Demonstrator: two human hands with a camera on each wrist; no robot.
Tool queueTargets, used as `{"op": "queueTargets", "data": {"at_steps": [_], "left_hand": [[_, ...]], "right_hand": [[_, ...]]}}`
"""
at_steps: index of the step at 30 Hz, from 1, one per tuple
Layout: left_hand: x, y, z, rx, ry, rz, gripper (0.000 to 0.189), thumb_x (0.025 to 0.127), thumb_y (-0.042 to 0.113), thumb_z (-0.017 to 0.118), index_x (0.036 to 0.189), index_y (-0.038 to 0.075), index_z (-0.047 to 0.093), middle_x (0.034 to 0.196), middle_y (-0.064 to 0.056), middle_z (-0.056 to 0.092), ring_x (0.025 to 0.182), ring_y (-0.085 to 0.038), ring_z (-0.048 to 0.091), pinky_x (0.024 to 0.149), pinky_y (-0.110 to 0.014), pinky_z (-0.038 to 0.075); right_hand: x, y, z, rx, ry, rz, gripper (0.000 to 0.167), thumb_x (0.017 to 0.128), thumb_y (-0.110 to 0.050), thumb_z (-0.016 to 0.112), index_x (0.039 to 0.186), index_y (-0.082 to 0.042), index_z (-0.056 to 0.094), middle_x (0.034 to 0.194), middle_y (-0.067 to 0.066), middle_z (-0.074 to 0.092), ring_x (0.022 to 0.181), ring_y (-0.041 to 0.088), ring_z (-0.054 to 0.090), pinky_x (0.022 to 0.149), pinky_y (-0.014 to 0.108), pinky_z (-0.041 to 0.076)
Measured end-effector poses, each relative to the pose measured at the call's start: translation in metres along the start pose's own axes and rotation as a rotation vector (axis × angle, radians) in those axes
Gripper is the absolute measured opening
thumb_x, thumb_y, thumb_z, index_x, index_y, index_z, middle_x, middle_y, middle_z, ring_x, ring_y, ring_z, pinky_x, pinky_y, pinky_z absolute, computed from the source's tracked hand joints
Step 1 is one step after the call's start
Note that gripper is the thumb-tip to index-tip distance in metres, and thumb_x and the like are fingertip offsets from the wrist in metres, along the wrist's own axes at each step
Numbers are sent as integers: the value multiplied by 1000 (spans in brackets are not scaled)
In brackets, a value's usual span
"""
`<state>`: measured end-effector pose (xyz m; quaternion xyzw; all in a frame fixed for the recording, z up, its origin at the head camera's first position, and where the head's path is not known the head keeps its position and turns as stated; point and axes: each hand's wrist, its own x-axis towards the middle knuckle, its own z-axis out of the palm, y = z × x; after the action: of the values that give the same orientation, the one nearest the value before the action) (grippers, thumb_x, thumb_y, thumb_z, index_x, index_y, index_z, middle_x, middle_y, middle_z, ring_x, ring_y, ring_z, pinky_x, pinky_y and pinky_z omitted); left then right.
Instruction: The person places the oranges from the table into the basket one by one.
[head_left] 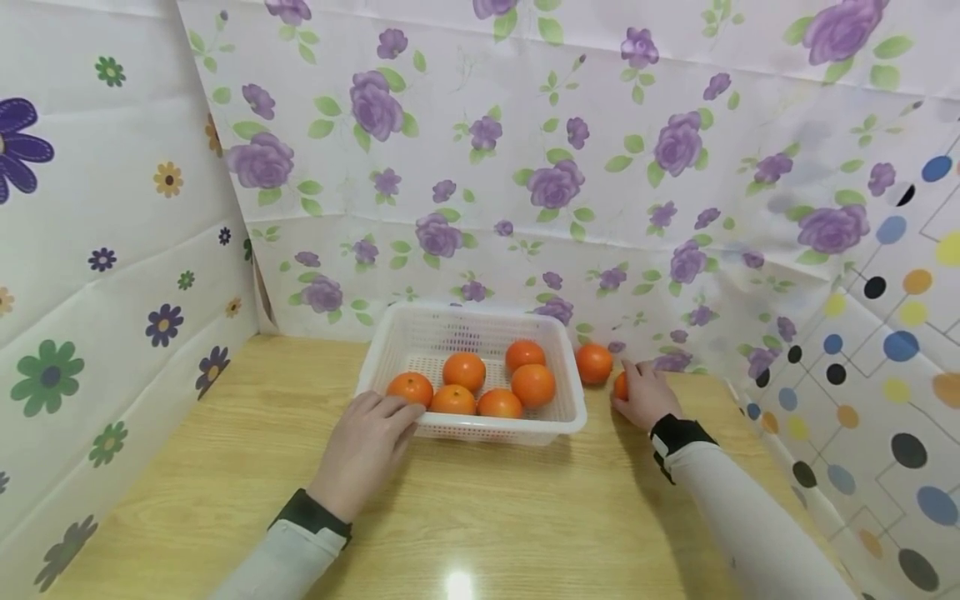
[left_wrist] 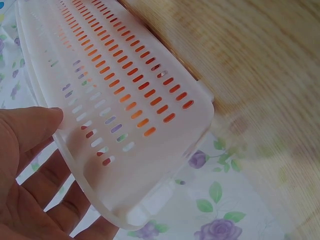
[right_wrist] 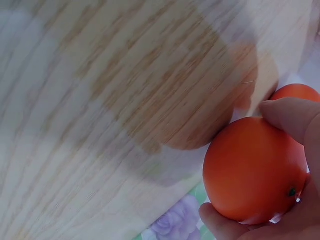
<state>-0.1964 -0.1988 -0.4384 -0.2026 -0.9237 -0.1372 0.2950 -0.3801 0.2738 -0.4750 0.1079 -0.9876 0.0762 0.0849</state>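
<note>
A white perforated plastic basket stands on the table with several oranges inside. My left hand grips its front left corner; in the left wrist view the thumb presses the outer wall while the fingers go over the rim. Right of the basket, my right hand holds a single orange, thumb on one side and fingers on the other. That orange sits low at the table surface. Another loose orange lies between the basket and my right hand.
The wooden table ends at a back wall covered with purple-flowered sheeting. Patterned sheets also close off the left side and the dotted right side. The basket stands close to the back wall.
</note>
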Motion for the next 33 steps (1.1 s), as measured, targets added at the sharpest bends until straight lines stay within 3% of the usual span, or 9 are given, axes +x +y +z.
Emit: {"op": "queueTargets", "data": {"at_steps": [7,33], "left_hand": [[0,0,1,0,-7,-3,32,92,10,92,122,14,83,116,-4,80,98,-26,65,92,-43,55],[-1,0,1,9,16,9,30,92,11,92,120,15,82,114,-4,79,97,-27,65,92,-44,55]], "right_hand": [[-2,3,7,6,10,-7,82,96,-20,81,161,8,39,144,39,50,127,66,52,99,74,54],[-8,-4,1,15,-24,21,86,96,-15,82,164,8,35,149,38,47,133,66,47,108,75,48]]}}
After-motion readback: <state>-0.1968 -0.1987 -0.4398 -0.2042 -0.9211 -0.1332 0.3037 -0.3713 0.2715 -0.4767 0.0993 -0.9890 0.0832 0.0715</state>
